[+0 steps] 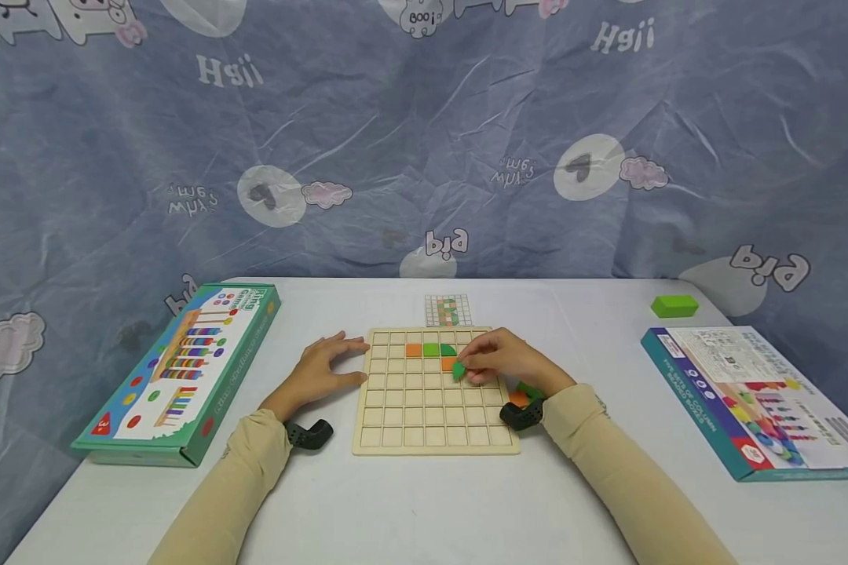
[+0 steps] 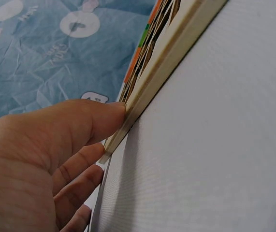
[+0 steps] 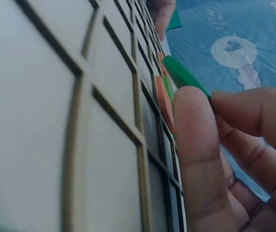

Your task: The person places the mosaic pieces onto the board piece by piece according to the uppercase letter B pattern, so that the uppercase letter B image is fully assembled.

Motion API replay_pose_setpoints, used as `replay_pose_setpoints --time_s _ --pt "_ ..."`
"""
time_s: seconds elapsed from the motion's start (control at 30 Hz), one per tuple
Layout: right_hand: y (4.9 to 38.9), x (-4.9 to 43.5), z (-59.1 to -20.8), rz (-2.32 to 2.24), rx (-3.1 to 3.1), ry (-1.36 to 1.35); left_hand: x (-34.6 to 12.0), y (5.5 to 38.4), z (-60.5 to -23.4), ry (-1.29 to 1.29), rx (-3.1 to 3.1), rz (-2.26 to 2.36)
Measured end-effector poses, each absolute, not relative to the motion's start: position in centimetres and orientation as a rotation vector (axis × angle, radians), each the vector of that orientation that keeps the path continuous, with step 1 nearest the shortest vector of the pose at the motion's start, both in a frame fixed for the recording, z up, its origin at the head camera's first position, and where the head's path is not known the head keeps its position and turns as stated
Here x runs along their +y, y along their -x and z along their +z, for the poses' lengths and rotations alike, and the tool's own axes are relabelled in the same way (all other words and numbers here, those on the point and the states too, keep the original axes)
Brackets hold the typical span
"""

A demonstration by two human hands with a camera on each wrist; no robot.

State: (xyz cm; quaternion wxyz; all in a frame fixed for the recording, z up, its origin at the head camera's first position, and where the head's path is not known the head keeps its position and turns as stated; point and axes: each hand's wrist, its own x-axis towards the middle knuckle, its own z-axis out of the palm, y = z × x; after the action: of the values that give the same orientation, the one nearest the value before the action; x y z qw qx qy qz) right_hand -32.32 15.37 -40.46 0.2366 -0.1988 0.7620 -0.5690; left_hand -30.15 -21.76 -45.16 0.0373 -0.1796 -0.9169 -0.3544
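A wooden grid board [image 1: 404, 416] lies flat on the white table. In its upper rows sit an orange square tile [image 1: 413, 350], a light green square tile [image 1: 431, 349], a dark green rounded tile [image 1: 448, 350] and, below that, another orange tile [image 1: 448, 363]. My right hand [image 1: 498, 358] pinches a green tile [image 3: 188, 77] between thumb and fingers, just over the board near the lower orange tile. At the board's left edge, my left hand [image 1: 321, 370] touches the rim with extended thumb and fingers; the thumb [image 2: 101, 118] rests against the edge in the left wrist view.
A small printed grid card [image 1: 448, 310] lies behind the board. Loose green [image 1: 528, 390] and orange [image 1: 519, 399] pieces lie by my right wrist, partly hidden. A green box [image 1: 184, 369] lies left, a teal-edged box [image 1: 756, 400] right, with a green block [image 1: 674, 306] behind it.
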Motion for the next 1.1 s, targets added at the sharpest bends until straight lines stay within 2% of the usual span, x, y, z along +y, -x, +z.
replay_pose_setpoints --time_s 1.1 --pt "31.2 13.1 -41.1 -1.286 2.439 0.633 -21.7 30.1 -45.0 0.556 -2.815 -1.076"
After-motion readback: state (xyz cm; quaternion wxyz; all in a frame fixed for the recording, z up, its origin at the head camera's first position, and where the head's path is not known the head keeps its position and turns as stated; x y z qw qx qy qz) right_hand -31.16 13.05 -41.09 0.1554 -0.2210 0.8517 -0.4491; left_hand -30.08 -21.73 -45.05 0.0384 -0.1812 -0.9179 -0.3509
